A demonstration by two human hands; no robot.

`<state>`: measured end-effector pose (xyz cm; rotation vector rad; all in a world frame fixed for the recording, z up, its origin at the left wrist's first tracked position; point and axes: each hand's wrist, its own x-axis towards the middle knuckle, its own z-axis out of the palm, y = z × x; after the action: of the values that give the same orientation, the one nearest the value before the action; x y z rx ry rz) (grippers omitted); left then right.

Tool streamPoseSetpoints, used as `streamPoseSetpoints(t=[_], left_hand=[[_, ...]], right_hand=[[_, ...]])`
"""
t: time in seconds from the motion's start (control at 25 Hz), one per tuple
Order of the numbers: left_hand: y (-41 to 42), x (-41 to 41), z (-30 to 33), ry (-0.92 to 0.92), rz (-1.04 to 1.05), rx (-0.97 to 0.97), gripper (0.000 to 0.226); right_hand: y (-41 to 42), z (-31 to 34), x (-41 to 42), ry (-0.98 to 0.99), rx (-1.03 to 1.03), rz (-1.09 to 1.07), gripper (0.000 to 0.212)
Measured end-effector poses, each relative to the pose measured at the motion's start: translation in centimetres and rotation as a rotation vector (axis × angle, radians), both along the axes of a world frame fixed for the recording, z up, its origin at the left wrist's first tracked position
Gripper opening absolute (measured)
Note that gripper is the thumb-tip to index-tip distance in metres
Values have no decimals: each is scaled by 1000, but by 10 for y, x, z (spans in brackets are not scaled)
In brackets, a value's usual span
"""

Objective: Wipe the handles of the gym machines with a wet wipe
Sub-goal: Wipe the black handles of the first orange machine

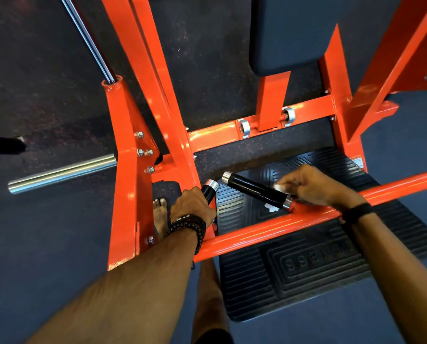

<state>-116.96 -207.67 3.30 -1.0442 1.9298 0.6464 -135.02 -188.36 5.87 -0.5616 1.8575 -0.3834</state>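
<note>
Two hands at lower centre: left hand (193, 203) curled round short black handle (209, 191) w/ chrome cap; right hand (309, 186) pinches white wet wipe (279, 187) against longer black handle (255, 189), near its base on glossy orange bar (269, 232). Ribbed rubber footplate (306, 281) below; speckled floor (46, 70) open at upper left.

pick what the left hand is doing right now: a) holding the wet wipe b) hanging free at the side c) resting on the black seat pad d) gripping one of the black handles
d: the left hand is curled round the near black handle, while the wet wipe is in the right hand on the other black handle.
</note>
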Motion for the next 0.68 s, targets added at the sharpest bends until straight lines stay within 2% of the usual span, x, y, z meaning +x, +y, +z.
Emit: streamPoseSetpoints(t=[0.08, 0.2, 0.32, 0.36, 0.44, 0.52, 0.6, 0.68], left_hand=[[0, 0, 0, 5, 4, 1, 40], [0, 0, 0, 6, 6, -1, 42], [0, 0, 0, 13, 13, -6, 42], [0, 0, 0, 12, 14, -4, 42], [0, 0, 0, 7, 14, 6, 41], [0, 0, 2, 6, 12, 10, 42], [0, 0, 2, 7, 13, 6, 42], [0, 0, 3, 8, 15, 2, 42]], right_hand=[[-6, 0, -6, -43, 61, 4, 19], [-58, -39, 11, 63, 85, 70, 21], [-94, -69, 33, 101, 96, -44, 20], [-94, -68, 35, 127, 133, -57, 17], [-77, -56, 26, 198, 226, -90, 23], [-46, -32, 14, 164, 187, -155, 24], [-26, -4, 6, 43, 125, -283, 30], [-20, 11, 7, 35, 95, -245, 30]])
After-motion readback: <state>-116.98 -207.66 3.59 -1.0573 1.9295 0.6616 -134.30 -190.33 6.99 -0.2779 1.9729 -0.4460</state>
